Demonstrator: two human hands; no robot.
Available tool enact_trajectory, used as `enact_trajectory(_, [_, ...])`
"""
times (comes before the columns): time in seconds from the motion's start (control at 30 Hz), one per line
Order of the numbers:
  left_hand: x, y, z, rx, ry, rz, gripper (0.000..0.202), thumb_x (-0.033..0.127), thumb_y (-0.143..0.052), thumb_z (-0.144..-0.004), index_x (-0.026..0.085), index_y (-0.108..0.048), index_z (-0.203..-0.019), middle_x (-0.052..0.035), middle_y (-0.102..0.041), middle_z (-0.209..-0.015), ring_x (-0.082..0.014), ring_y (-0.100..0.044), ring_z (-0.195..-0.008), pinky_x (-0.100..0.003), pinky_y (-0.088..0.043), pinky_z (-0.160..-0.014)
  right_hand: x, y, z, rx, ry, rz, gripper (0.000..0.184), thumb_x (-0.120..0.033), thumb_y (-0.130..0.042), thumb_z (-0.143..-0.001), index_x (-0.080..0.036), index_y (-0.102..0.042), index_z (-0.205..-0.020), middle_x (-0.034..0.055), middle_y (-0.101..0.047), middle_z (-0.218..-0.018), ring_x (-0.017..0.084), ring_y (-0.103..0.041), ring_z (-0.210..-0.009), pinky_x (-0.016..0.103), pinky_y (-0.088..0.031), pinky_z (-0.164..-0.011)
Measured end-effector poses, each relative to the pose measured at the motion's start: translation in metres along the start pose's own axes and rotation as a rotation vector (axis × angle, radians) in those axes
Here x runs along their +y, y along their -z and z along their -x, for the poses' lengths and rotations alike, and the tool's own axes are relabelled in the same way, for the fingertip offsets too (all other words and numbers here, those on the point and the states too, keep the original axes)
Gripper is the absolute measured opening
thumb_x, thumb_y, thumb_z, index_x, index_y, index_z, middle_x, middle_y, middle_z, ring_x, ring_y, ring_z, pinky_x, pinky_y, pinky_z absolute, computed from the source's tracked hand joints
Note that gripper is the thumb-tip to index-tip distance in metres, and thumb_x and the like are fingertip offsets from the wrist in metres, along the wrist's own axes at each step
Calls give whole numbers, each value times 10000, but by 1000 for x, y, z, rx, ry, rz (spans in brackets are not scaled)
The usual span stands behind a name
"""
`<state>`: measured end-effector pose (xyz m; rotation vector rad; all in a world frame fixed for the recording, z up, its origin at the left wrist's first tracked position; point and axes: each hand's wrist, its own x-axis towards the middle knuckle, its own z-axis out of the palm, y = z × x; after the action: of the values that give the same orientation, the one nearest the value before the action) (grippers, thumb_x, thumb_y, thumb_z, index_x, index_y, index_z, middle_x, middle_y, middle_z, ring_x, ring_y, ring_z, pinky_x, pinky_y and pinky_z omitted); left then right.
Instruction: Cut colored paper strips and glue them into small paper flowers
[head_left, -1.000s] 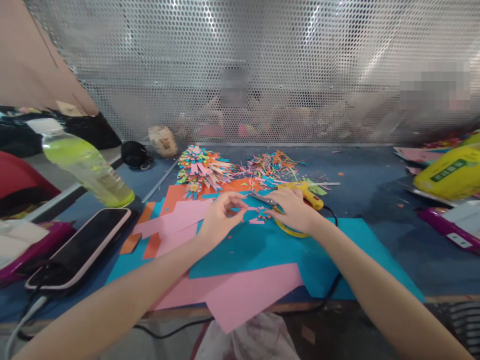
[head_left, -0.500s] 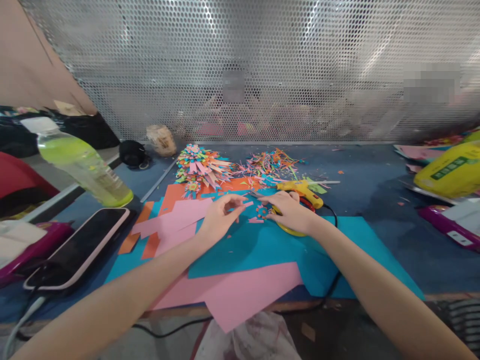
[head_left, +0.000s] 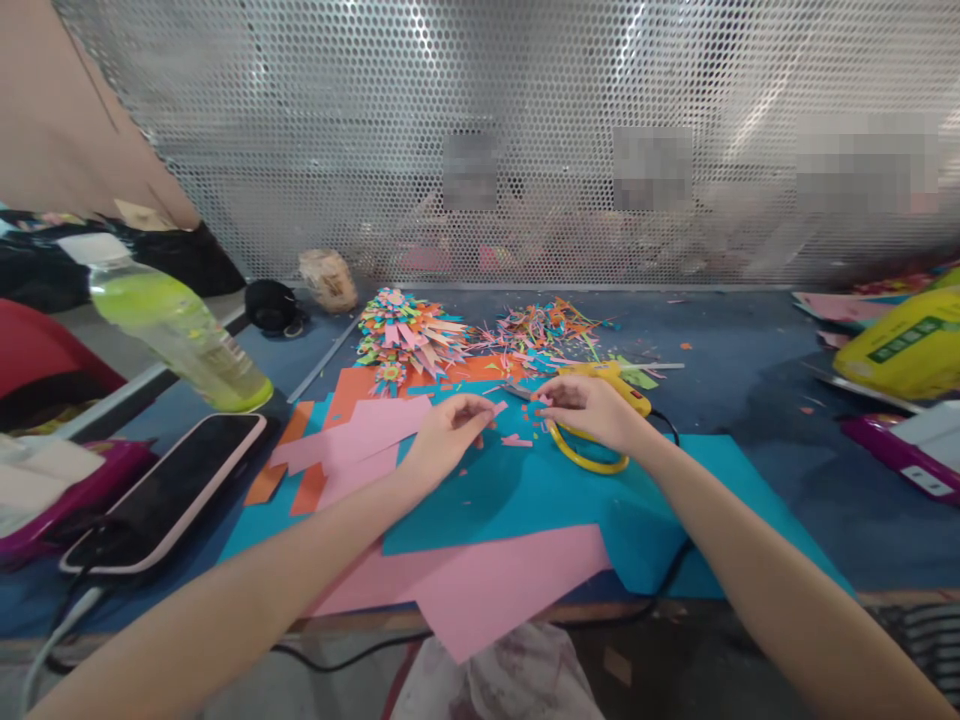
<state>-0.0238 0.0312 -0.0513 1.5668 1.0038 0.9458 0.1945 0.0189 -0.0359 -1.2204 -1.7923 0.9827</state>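
Note:
My left hand (head_left: 450,435) is closed in a pinch on a small pink paper strip (head_left: 499,409), over the blue paper sheet (head_left: 465,515). To its right, my right hand (head_left: 592,408) pinches a small paper piece (head_left: 544,402) with pink and orange on it; its shape is partly hidden by the fingers. Beneath the right hand lie scissors with yellow handles (head_left: 589,462), their blades pointing left. A yellow glue gun (head_left: 619,378) lies just behind that hand. Loose pink scraps (head_left: 516,441) rest on the blue sheet between the hands.
A fringed, many-coloured paper piece (head_left: 412,335) stands behind, beside a heap of thin paper shreds (head_left: 551,325). Pink sheets (head_left: 517,580) overhang the front edge. At left are a phone (head_left: 169,495) and a bottle (head_left: 180,330); a yellow packet (head_left: 900,335) lies right.
My right hand has risen slightly, with the small paper piece now lifted from near the blue sheet. My left hand keeps its pink strip, almost unmoved.

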Motion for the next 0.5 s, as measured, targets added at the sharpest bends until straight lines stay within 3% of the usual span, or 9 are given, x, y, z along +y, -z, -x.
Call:
enact_trajectory(0.17, [-1,-1,0,-11,1,65,212,355,-583,-716,158,-564,-794,12,-587,-668,-77,-497,-483,-207,-399,-481,-7,0,2,47,-109,-108,295,-276,-655,-655,-185,-535,-909,19,-593,-783,142,-616,-649,279,-518,-580])
enact_trajectory(0.37, [7,-4,7,-56,75,-2,330,411,-588,-694,162,-606,-909,-11,-619,-701,-87,-501,-485,-182,-351,-386,-15,0,3,54,-73,-150,350,-229,-666,-639,-185,-511,-950,23,-621,-787,156,-635,-718,304,-528,-665])
enact_trajectory(0.5, [15,-6,12,-66,117,-70,307,432,-571,-697,171,-621,-852,-10,-616,-692,-95,-506,-506,-165,-307,-337,-16,1,2,111,-90,-185,411,-215,-691,-607,-188,-476,-957,8,-603,-755,152,-634,-677,309,-533,-648])
